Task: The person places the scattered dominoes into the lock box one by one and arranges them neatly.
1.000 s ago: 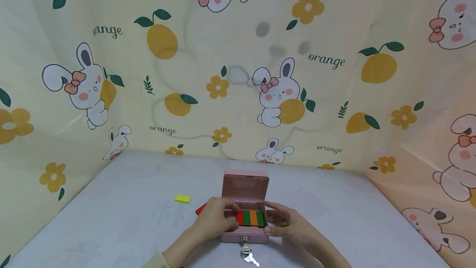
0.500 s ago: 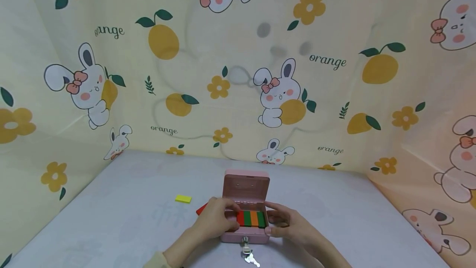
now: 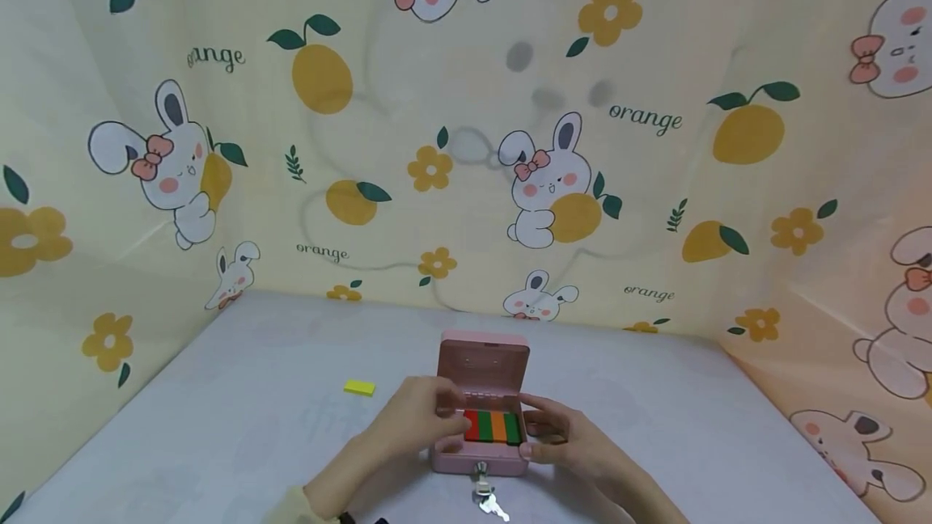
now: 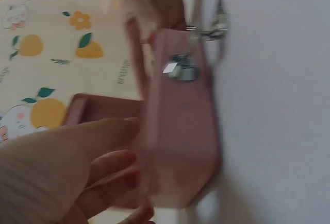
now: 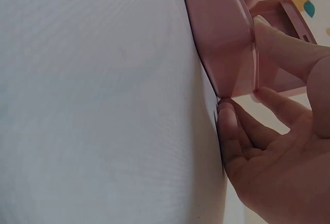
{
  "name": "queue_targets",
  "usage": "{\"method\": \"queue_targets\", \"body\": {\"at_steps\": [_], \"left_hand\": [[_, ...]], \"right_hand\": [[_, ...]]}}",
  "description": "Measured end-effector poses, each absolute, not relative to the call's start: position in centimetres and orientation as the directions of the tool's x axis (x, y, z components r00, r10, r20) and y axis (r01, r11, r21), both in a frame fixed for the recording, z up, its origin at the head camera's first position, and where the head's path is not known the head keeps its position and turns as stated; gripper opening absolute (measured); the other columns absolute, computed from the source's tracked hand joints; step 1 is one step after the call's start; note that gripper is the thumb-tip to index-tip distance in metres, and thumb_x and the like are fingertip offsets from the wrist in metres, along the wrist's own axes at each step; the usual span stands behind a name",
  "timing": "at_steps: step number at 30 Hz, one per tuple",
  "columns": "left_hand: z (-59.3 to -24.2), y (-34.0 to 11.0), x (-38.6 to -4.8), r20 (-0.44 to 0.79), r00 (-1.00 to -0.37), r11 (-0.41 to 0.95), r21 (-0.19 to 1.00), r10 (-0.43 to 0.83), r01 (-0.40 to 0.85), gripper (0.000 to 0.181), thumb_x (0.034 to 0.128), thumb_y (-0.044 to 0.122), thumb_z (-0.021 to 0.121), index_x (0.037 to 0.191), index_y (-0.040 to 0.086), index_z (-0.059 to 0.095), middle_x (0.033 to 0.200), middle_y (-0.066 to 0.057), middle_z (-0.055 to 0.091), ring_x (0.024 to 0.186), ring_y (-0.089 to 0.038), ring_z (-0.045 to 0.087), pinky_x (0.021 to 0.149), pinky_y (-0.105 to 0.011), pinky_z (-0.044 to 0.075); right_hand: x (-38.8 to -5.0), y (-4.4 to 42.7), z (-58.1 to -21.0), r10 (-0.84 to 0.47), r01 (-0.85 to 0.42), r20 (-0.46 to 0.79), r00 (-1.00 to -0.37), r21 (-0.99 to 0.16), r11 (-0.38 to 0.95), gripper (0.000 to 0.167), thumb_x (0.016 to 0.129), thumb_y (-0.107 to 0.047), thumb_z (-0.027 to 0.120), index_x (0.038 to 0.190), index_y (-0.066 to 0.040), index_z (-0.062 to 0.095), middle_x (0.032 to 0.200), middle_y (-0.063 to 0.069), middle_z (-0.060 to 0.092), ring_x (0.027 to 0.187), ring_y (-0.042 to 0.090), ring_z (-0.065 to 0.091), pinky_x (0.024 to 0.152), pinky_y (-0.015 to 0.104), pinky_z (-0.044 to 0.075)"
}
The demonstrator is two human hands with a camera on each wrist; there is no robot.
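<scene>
Gripping right side of box [image 3: 455,465] on tabletop [image 3: 262,378] with right hand [image 3: 564,435], likely to steady it. Blurred left hand [image 3: 417,419] at left side; can't tell if clutching anything. Has coloured blocks [image 3: 485,427] lined up inside, probably for snug fit. Note yellow block [image 3: 360,387] well apart, left. Reads "orange" on backdrop [image 3: 466,63].

The pink box [image 3: 476,462] sits upright on the table [image 3: 291,435], its right side held by the right fingers [image 3: 542,404], its lid [image 3: 483,366] raised beyond them. Red, green and orange blocks [image 3: 497,427] line up inside, just right of the left fingers [image 3: 453,427]. Silver keys [image 3: 492,506] hang from the lock, nearer than the fingers.
</scene>
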State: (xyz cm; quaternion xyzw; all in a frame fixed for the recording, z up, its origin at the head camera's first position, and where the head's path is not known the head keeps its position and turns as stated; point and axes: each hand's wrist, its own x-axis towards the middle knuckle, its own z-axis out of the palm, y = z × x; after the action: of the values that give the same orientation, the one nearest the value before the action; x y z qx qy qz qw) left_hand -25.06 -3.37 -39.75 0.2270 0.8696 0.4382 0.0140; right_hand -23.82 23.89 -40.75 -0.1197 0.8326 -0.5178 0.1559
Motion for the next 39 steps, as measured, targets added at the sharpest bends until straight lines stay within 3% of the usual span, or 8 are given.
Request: {"method": "queue_targets", "body": {"at_steps": [4, 9, 13, 22, 32, 39], "left_hand": [[-38.9, -5.1, -25.0, 0.226, -0.904, 0.551, 0.730, 0.363, 0.404, 0.026, 0.0834, 0.027, 0.079, 0.103, 0.010, 0.073, 0.097, 0.003, 0.069, 0.100, -0.026, 0.060, 0.085, -0.048, 0.050], [-39.2, -8.6, -25.2, 0.307, -0.899, 0.556, 0.707, 0.314, 0.436, 0.027, 0.0795, 0.020, 0.082, 0.102, 0.008, 0.073, 0.100, -0.003, 0.070, 0.101, -0.031, 0.061, 0.083, -0.048, 0.050], [-39.5, -11.0, -25.9, 0.280, -0.923, 0.563, 0.733, 0.263, 0.382, 0.032, 0.0769, 0.019, 0.085, 0.104, 0.009, 0.072, 0.103, -0.003, 0.070, 0.101, -0.028, 0.060, 0.081, -0.043, 0.052], [-40.8, -14.7, -27.6, 0.238, -0.917, 0.575, 0.720, 0.319, 0.387, 0.038, 0.0767, 0.015, 0.085, 0.112, 0.012, 0.070, 0.112, -0.003, 0.067, 0.104, -0.027, 0.059, 0.083, -0.043, 0.052], [-41.4, -14.3, -27.6, 0.194, -0.889, 0.530, 0.743, 0.414, 0.409, 0.040, 0.0783, 0.007, 0.082, 0.116, 0.008, 0.068, 0.115, -0.005, 0.065, 0.100, -0.026, 0.061, 0.081, -0.037, 0.054], [-42.0, -13.0, -27.3, 0.164, -0.881, 0.534, 0.741, 0.444, 0.407, 0.041, 0.0795, 0.004, 0.079, 0.118, 0.008, 0.067, 0.114, -0.003, 0.065, 0.096, -0.022, 0.062, 0.082, -0.040, 0.053]], "right_hand": [[-23.7, 24.1, -40.8, -0.356, -0.054, -0.120, -0.927, -0.895, 0.443, 0.077, 0.085, -0.025, 0.078, 0.151, -0.014, 0.040, 0.141, 0.021, 0.049, 0.124, 0.040, 0.049, 0.100, 0.067, 0.031], [-23.7, 24.0, -40.9, -0.351, -0.050, -0.124, -0.928, -0.893, 0.447, 0.078, 0.085, -0.025, 0.078, 0.151, -0.013, 0.039, 0.141, 0.022, 0.049, 0.124, 0.040, 0.048, 0.100, 0.066, 0.032], [-23.8, 24.1, -40.8, -0.341, -0.038, -0.132, -0.931, -0.891, 0.451, 0.077, 0.085, -0.025, 0.078, 0.151, -0.014, 0.040, 0.141, 0.021, 0.049, 0.124, 0.040, 0.049, 0.100, 0.066, 0.032], [-23.9, 24.0, -41.0, -0.342, -0.026, -0.139, -0.929, -0.899, 0.437, 0.077, 0.083, -0.027, 0.080, 0.149, -0.016, 0.043, 0.140, 0.019, 0.051, 0.125, 0.040, 0.048, 0.101, 0.066, 0.031], [-23.9, 23.7, -40.7, -0.339, -0.020, -0.149, -0.929, -0.894, 0.448, 0.076, 0.083, -0.025, 0.079, 0.149, -0.016, 0.043, 0.138, 0.016, 0.053, 0.124, 0.038, 0.050, 0.099, 0.067, 0.032], [-23.9, 23.8, -40.7, -0.334, -0.013, -0.154, -0.930, -0.894, 0.448, 0.076, 0.083, -0.026, 0.080, 0.149, -0.015, 0.043, 0.139, 0.017, 0.052, 0.124, 0.039, 0.049, 0.099, 0.067, 0.033]]}}
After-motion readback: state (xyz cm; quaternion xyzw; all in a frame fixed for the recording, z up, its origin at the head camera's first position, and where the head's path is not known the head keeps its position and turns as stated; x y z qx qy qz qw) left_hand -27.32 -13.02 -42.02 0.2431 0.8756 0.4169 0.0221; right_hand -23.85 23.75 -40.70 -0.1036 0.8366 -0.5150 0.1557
